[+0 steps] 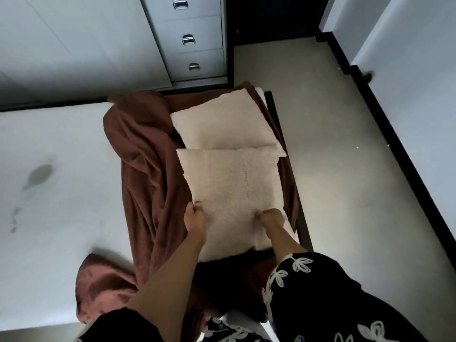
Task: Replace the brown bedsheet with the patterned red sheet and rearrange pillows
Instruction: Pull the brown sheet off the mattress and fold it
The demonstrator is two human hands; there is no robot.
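Two beige pillows lie in a row along the right side of the bed. My left hand (195,219) grips the left part of the near pillow (229,183), and my right hand (271,218) grips its right part. The far pillow (222,124) lies just beyond, its near edge overlapping the near one. Under and left of both, the brown bedsheet (145,169) is bunched in a long heap, with a crumpled end at the near left. The bare white mattress (54,188) shows to the left, with dark stains. No red patterned sheet is in view.
A grey drawer cabinet (190,40) stands past the head of the bed. The dark bed frame edge (283,134) runs along the right side. Beige floor (345,156) stretches to the right up to a white wall with black skirting (404,169).
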